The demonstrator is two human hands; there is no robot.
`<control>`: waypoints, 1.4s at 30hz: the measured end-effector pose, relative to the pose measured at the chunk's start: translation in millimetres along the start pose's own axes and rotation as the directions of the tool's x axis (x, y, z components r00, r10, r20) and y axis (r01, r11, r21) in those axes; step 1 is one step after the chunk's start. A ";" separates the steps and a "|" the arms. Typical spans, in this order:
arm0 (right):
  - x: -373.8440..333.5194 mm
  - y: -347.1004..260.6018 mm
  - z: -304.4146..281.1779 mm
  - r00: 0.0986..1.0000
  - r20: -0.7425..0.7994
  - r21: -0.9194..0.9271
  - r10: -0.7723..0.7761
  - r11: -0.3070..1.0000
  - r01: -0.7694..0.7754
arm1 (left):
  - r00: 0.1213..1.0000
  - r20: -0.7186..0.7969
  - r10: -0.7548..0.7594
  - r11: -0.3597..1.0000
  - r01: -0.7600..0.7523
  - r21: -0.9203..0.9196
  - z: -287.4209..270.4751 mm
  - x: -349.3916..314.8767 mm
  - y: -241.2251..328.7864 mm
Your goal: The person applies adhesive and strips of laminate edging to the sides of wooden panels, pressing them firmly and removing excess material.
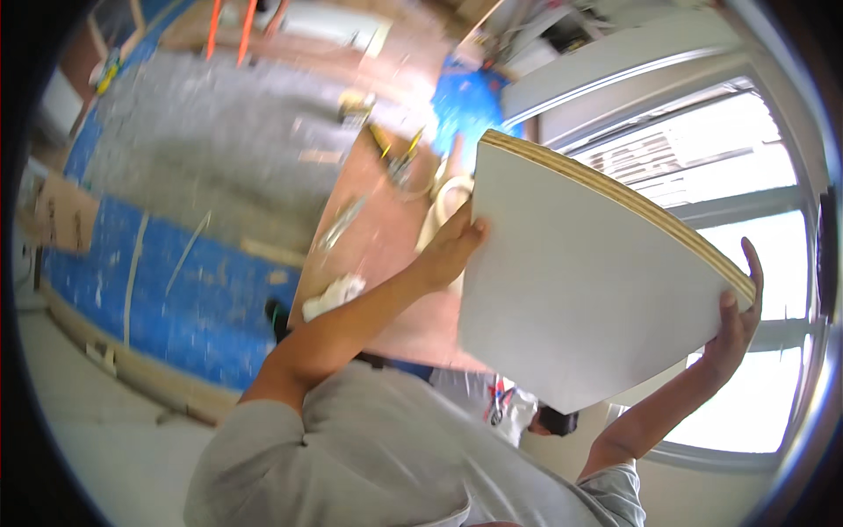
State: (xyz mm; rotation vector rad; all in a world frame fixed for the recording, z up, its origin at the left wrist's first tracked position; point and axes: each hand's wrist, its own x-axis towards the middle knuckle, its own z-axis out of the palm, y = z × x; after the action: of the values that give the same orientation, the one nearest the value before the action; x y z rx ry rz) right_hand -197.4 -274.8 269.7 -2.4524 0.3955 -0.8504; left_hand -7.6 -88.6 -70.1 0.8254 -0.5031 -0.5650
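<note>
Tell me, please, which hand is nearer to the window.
Right. The right hand grips the white board at its right corner, in front of the window; the left hand holds the left edge, farther away.

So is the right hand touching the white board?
Touching. The head view shows the right hand gripping the white board near one corner, its thumb lying over the white face.

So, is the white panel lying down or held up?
The white panel is held up: left hand and right hand hold its opposite sides.
</note>
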 end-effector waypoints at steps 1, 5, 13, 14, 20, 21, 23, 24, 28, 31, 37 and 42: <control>2.4 5.9 -24.1 1.000 -0.009 0.089 0.002 0.996 -0.001 | 0.988 0.031 0.151 0.981 -0.154 0.114 7.7 15.2 7.8; -19.0 74.2 -72.3 0.982 -0.190 0.345 -0.014 0.935 0.080 | 0.939 0.154 0.307 0.899 -0.339 0.277 43.8 45.2 60.4; -101.2 159.9 -34.6 0.959 -0.282 0.788 0.043 0.580 0.206 | 0.894 0.252 0.369 0.779 -0.446 0.440 53.2 30.7 83.8; -103.7 167.0 -28.9 0.959 -0.282 0.794 0.029 0.568 0.216 | 0.892 0.259 0.370 0.781 -0.450 0.433 47.4 30.9 84.2; -110.1 165.9 -16.1 0.960 -0.279 0.787 0.030 0.580 0.211 | 0.899 0.272 0.342 0.848 -0.420 0.323 34.9 32.7 81.2; -110.2 165.1 -13.9 0.961 -0.276 0.780 0.034 0.592 0.203 | 0.909 0.261 0.326 0.868 -0.397 0.299 30.0 32.0 79.1; -113.6 165.0 -9.0 0.963 -0.268 0.767 0.041 0.614 0.187 | 0.908 0.244 0.340 0.858 -0.406 0.316 21.2 29.0 75.6; -115.4 164.1 -6.1 0.962 -0.268 0.763 0.053 0.622 0.178 | 0.908 0.237 0.345 0.854 -0.409 0.321 17.7 28.4 74.4; -123.8 175.5 4.9 0.957 -0.275 0.763 0.095 0.627 0.157 | 0.929 0.241 0.281 0.869 -0.352 0.347 1.7 26.5 72.0; -131.3 171.0 13.5 0.956 -0.278 0.747 0.088 0.645 0.158 | 0.952 0.200 0.234 0.895 -0.291 0.338 -3.8 25.4 67.1; -131.8 151.3 43.8 0.933 -0.311 0.726 0.182 0.679 0.109 | 0.963 0.056 0.265 0.867 -0.263 0.424 -40.0 24.3 39.4; -136.6 157.3 46.0 0.941 -0.315 0.769 0.121 0.613 0.179 | 0.950 0.205 0.237 0.895 -0.295 0.334 -44.1 21.8 37.5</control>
State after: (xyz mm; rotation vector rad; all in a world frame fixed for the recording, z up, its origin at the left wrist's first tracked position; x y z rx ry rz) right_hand -288.1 -330.1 84.7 -1.4729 0.0459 -1.1594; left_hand 45.7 -58.3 -61.8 1.0440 -0.8725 -0.2854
